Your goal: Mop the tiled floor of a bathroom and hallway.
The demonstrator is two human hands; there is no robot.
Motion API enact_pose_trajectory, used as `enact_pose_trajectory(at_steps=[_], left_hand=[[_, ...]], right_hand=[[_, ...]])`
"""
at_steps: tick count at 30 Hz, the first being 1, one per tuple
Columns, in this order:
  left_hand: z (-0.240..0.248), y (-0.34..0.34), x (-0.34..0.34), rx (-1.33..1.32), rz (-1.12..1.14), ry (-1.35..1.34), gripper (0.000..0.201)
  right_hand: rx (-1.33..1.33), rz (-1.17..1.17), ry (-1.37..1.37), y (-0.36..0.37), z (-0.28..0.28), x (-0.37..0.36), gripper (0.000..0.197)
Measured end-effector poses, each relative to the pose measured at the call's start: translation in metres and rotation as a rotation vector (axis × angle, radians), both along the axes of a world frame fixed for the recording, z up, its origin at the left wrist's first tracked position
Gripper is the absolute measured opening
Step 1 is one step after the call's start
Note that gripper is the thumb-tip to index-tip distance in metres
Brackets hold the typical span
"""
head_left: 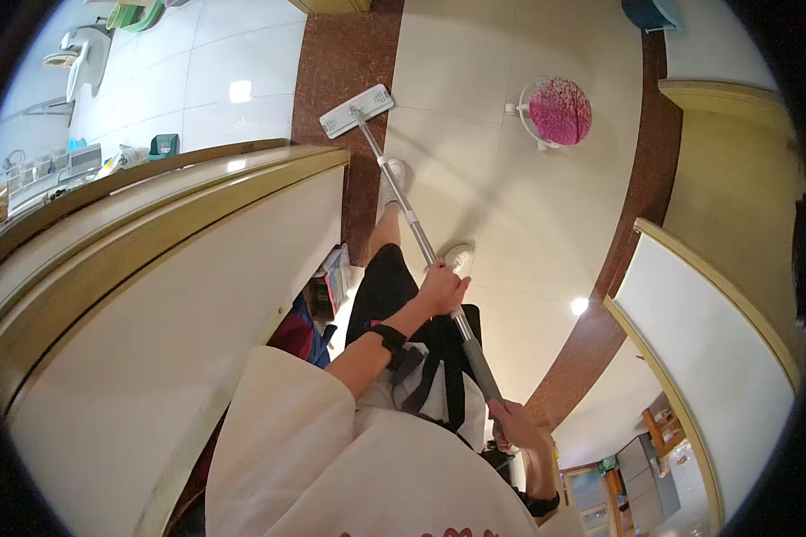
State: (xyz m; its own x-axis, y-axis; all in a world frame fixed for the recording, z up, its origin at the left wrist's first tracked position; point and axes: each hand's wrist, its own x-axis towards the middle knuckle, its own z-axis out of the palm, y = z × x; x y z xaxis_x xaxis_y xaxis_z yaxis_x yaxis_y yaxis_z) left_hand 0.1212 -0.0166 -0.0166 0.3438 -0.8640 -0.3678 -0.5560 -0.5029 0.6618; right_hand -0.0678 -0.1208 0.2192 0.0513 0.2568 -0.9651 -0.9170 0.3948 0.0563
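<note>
Mop handle (425,246) runs between both my hands, a grey and white pole slanting away from me toward the floor ahead. My left hand (441,289) is closed around the pole about halfway along, fingers wrapped over the top, with a dark strap around that wrist. My right hand (513,423) grips the near end of the pole, closer to my body and lower than the left; it looks fully closed, though the bend near the picture's edge makes the fingers hard to read. Well beyond my left hand, the flat white mop head (356,111) lies on the floor, straddling the line where the cream tiles (510,206) meet a reddish-brown stone strip (340,63). My white shoes (395,172) stand just beside the pole, between the left hand and the mop head. Off beyond my right hand sits a small white fan with a pink cover (558,111). A long cream counter with gold trim (152,268) stretches along the outside of my left arm.
</note>
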Motion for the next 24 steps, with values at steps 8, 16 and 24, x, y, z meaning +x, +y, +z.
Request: enact_pose_trajectory(at_steps=[8, 16, 24], left_hand=[[0.01, -0.009, 0.045, 0.13, -0.243, -0.018, 0.037], [-0.02, 0.026, 0.112, 0.109, -0.461, -0.276, 0.023], [0.034, 0.022, 0.047, 0.06, -0.325, 0.059, 0.024]], right_hand=[[0.264, -0.302, 0.126, -0.014, -0.008, 0.033, 0.044], [0.324, -0.377, 0.153, 0.021, -0.033, 0.089, 0.044], [0.433, -0.32, 0.253, -0.014, 0.027, 0.037, 0.045]])
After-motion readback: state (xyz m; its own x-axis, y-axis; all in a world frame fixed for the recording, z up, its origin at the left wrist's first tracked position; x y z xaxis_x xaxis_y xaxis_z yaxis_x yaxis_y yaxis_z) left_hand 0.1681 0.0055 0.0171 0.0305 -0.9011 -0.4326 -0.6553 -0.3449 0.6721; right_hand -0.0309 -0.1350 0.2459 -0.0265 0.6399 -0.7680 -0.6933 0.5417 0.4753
